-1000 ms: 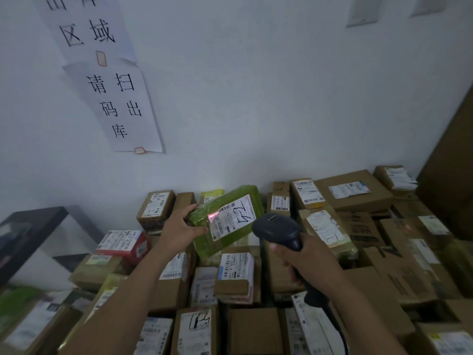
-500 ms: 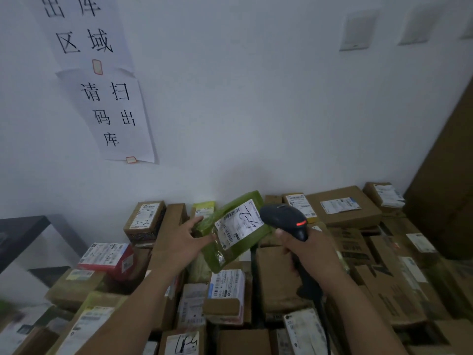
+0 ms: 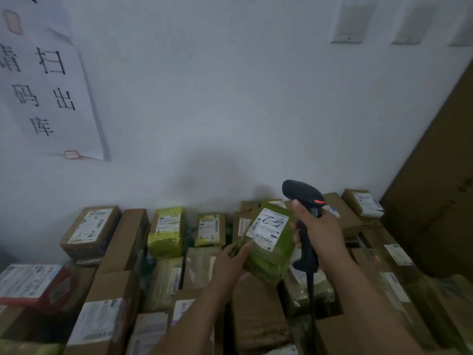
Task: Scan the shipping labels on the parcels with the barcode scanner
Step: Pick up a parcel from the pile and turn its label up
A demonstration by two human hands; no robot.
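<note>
Now, mid-scan on a single item. Left hand (image 3: 231,262) has its grip on the lower left edge of a green parcel (image 3: 275,257), fingers curled over that edge, holding it tilted above the heap. Its white shipping label (image 3: 267,230) faces up toward the camera, with a handwritten mark above the printed blocks. Right hand (image 3: 320,237) is wrapped fully round the handle of the black barcode scanner (image 3: 303,194), grip closed with no slack visible. The scanner head stands just beside the parcel's upper right corner, and a red light glows on its back. The head seems aimed up toward the wall (image 3: 230,111) rather than down at the label, though the angle is hard to read from here; no beam shows on the paper. Around and below lie brown boxes (image 3: 256,311) and other green and yellow bags, most of them labelled, packed close against the wall. To do this step well, I judge: tip the scanner's nose down so its window faces the barcode strip squarely. Keep the soft bag flat so no crease crosses the bars. Hold both hands steady until the read registers. Then set the parcel apart from the unscanned ones to avoid doubles.
</note>
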